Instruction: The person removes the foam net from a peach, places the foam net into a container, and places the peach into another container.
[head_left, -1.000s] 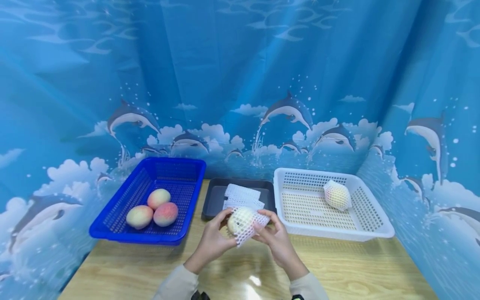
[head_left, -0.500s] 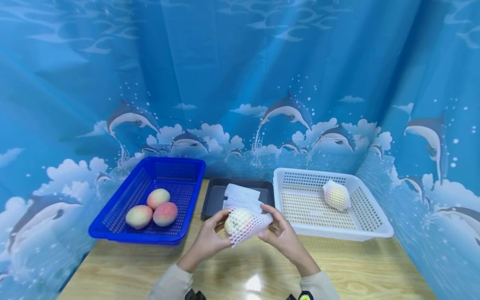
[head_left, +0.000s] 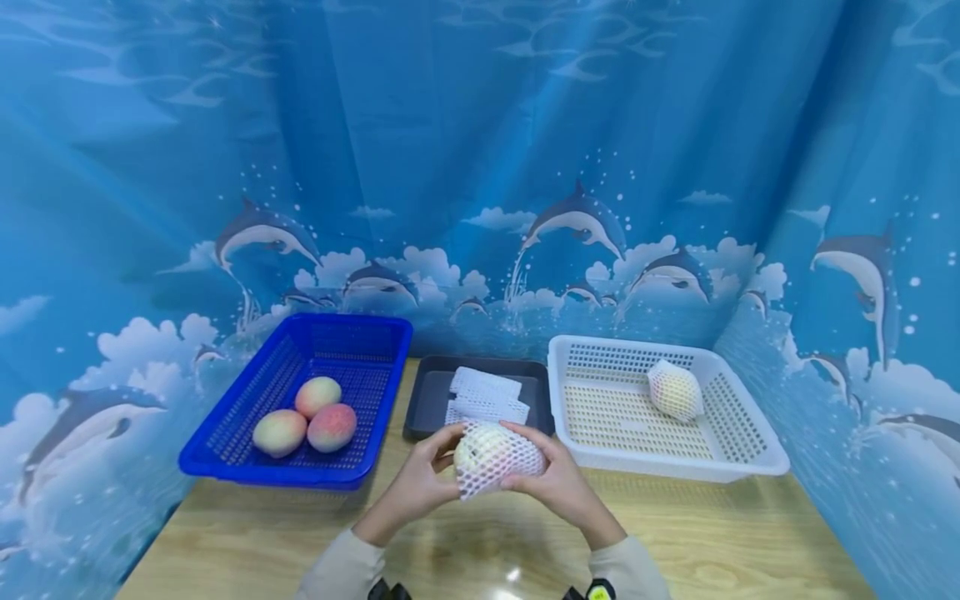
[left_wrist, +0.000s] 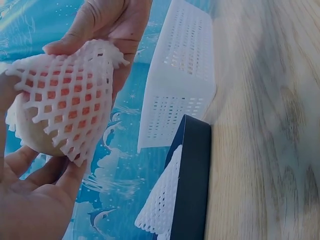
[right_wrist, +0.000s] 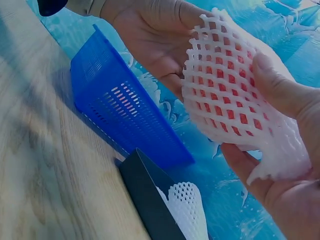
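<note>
Low over the table, a peach [left_wrist: 45, 131] sits inside a white foam net sleeve [head_left: 501, 458], its red skin showing through the mesh. My left hand [head_left: 422, 482] grips the peach's left end, thumb below and fingers above. On the other side my right hand [head_left: 561, 482] holds the sleeved peach between thumb and fingers. The right wrist view shows the right thumb pressing on the net and a loose flap of foam [right_wrist: 285, 157] near the palm. Pale peach skin is bare at the sleeve's left opening in the left wrist view.
A blue basket [head_left: 225, 412] with three bare peaches [head_left: 331, 428] stands at left. Behind my hands, a dark tray [head_left: 429, 396] holds flat foam nets [head_left: 486, 385]. At right, a white basket [head_left: 622, 458] contains one net-wrapped peach [head_left: 674, 392]. A dolphin-print curtain hangs behind.
The foam net has come further round the peach. My right hand drew out to the right with the net's edge, then moved back in against the peach. My left hand keeps its hold.
</note>
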